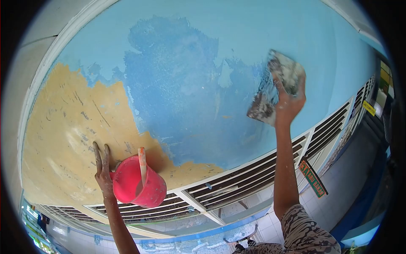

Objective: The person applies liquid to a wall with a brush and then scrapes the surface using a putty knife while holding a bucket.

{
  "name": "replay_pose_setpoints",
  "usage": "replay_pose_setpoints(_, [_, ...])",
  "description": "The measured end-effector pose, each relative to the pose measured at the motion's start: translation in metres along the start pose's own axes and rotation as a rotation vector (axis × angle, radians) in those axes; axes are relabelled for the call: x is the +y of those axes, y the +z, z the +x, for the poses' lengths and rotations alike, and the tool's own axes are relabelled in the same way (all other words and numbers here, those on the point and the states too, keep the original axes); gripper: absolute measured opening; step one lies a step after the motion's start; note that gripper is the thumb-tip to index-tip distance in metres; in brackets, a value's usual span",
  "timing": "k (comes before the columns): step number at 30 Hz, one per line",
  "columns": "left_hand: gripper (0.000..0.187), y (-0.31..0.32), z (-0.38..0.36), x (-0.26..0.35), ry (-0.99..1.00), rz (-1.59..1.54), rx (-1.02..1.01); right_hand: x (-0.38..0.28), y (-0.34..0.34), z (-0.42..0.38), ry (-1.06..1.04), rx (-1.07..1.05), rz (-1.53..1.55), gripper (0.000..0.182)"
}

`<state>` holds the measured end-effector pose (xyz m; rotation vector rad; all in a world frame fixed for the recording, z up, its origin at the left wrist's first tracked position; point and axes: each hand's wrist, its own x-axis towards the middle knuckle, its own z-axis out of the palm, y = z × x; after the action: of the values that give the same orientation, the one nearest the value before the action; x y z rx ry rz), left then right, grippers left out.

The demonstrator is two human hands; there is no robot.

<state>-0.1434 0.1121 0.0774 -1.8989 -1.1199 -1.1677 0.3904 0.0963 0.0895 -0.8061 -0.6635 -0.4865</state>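
Observation:
My left hand (102, 171) is at the handle side of a pink plastic mug (156, 190), with two dirty fingers stretched up against the wall. The other fingers are hidden, apparently hooked through the handle. A tool with an orange-tipped, pale handle (143, 165) stands in the mug; its lower end is out of sight. Higher up on the right, my right hand (289, 101) presses a wet, flat, roughly rectangular piece (287, 70), smeared white, grey and brown, against the blue wall (186, 93). Motion blur hides its exact kind.
Bare yellowish wall (63, 127) shows at left, beside patchy dark blue and light blue paint. Slatted vents (237, 186) run below. A hanging sign (313, 178) juts out near my right forearm. A white trim (38, 76) borders the wall's left side.

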Motion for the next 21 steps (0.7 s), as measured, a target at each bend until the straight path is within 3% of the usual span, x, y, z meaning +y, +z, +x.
replay_pose_setpoints(2, [0.075,0.000,0.001,0.003,-0.021,-0.017,0.009,-0.002,0.025,0.008,-0.078,0.032,0.289,0.079])
replay_pose_setpoints(3, [0.074,0.001,0.000,0.006,-0.043,-0.027,0.015,-0.007,0.021,0.015,-0.090,0.026,0.291,0.079])
replay_pose_setpoints(5, [0.074,0.002,-0.003,0.009,-0.051,-0.034,0.019,-0.035,0.009,0.030,-0.171,-0.194,-0.198,0.088])
replay_pose_setpoints(7, [0.073,0.000,0.000,0.006,-0.040,-0.038,0.019,-0.030,-0.009,0.053,-0.135,-0.205,-0.146,0.091])
replay_pose_setpoints(9, [0.073,-0.002,-0.002,0.007,-0.086,-0.028,-0.023,-0.018,-0.019,0.081,0.203,-0.136,0.049,0.090])
replay_pose_setpoints(10, [0.073,-0.003,-0.003,0.007,-0.092,-0.029,-0.013,-0.027,-0.014,0.082,0.193,-0.139,0.055,0.090])
replay_pose_setpoints(14, [0.074,-0.003,0.002,0.006,-0.007,0.004,0.030,-0.044,0.035,0.066,0.024,-0.192,0.127,0.076])
replay_pose_setpoints(15, [0.075,-0.002,0.002,0.007,0.024,0.003,0.050,-0.044,0.045,0.055,-0.132,-0.243,-0.087,0.077])
replay_pose_setpoints(16, [0.075,-0.001,0.001,0.006,0.022,0.000,0.052,-0.043,0.051,0.038,-0.245,-0.333,0.280,0.077])
replay_pose_setpoints(17, [0.075,0.000,0.000,0.003,0.013,0.005,0.045,-0.053,0.046,0.036,-0.251,-0.335,0.280,0.077])
replay_pose_setpoints(19, [0.076,-0.001,-0.001,0.004,0.011,0.008,0.042,-0.072,0.035,0.039,-0.495,-0.354,-0.250,0.088])
replay_pose_setpoints(21, [0.075,-0.002,0.000,0.005,-0.007,-0.013,0.028,-0.040,0.020,0.073,-0.293,-0.332,-0.065,0.094])
